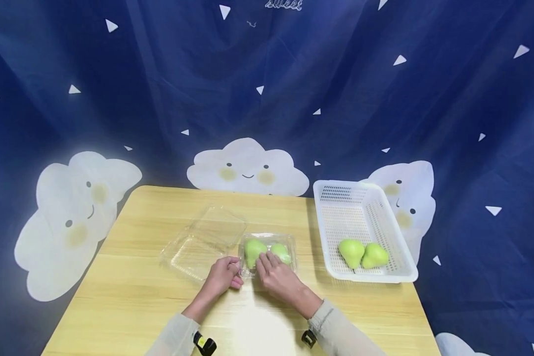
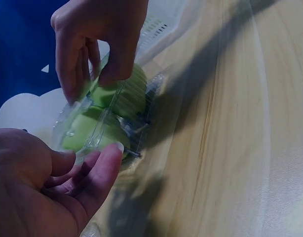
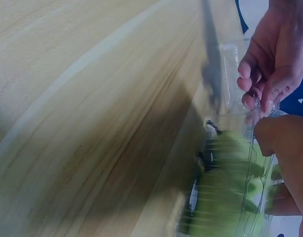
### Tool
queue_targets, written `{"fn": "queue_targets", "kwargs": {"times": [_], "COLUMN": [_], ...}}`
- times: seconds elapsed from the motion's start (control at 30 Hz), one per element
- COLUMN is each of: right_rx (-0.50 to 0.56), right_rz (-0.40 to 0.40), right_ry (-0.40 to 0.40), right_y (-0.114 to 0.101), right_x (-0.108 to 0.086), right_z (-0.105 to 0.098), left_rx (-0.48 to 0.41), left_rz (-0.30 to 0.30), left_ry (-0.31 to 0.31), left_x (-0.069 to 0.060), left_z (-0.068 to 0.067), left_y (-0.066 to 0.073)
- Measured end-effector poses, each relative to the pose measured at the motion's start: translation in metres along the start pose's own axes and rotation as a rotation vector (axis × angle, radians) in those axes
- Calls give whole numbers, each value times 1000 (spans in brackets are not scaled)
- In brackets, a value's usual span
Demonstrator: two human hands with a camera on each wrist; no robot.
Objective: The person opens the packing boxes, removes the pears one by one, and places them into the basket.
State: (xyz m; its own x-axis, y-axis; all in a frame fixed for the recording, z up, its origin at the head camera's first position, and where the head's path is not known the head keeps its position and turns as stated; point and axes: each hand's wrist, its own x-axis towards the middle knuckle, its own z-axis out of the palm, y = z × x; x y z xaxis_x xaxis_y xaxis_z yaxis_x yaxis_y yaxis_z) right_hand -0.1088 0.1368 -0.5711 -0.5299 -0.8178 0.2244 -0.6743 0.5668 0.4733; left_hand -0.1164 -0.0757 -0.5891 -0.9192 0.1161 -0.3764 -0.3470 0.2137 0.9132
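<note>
A clear plastic clamshell box (image 1: 291,243) holds two green pears (image 1: 254,251) near the middle of the table. At its left front corner, my left hand (image 1: 224,274) pinches the rim between thumb and fingers. My right hand (image 1: 280,279) reaches over the box from the front, its thumb (image 3: 268,136) on the near side and its fingers (image 3: 284,202) on the far side of the plastic rim. Ribbed clear plastic (image 2: 123,98) lies over the pears in the left wrist view. Part of the pears is hidden behind the right hand.
An open, clear clamshell box (image 1: 193,254) lies on the wooden table (image 1: 138,296) left of the hands. On the right stands a white perforated basket (image 1: 322,232) with two green pears (image 1: 351,252) in it. A dark blue curtain (image 1: 267,113) hangs behind the table.
</note>
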Motion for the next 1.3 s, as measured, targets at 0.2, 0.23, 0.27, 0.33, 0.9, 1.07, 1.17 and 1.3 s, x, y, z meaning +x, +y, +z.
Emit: {"fn": "queue_targets", "kwargs": {"times": [0.2, 0.23, 0.27, 0.33, 0.9, 1.07, 1.17, 1.3], "right_rx": [-1, -1, -1, 6, 255, 284, 156, 15], "right_rz": [2, 2, 3, 2, 44, 56, 34, 4], "right_ry": [-4, 0, 6, 19, 107, 152, 189, 180], "right_y": [0, 0, 0, 1, 18, 21, 16, 8], "right_x": [1, 1, 1, 2, 10, 12, 7, -1], "right_z": [2, 3, 3, 3, -1, 1, 8, 12], "left_rx": [2, 3, 0, -1, -35, -28, -24, -13], "left_rz": [10, 8, 0, -10, -39, -38, -27, -15], "left_ry": [-5, 0, 8, 20, 53, 68, 78, 83], "left_x": [1, 2, 2, 3, 7, 7, 7, 6], "left_z": [1, 1, 1, 1, 3, 4, 5, 5], "left_y": [0, 0, 0, -1, -6, -6, -6, -6]}}
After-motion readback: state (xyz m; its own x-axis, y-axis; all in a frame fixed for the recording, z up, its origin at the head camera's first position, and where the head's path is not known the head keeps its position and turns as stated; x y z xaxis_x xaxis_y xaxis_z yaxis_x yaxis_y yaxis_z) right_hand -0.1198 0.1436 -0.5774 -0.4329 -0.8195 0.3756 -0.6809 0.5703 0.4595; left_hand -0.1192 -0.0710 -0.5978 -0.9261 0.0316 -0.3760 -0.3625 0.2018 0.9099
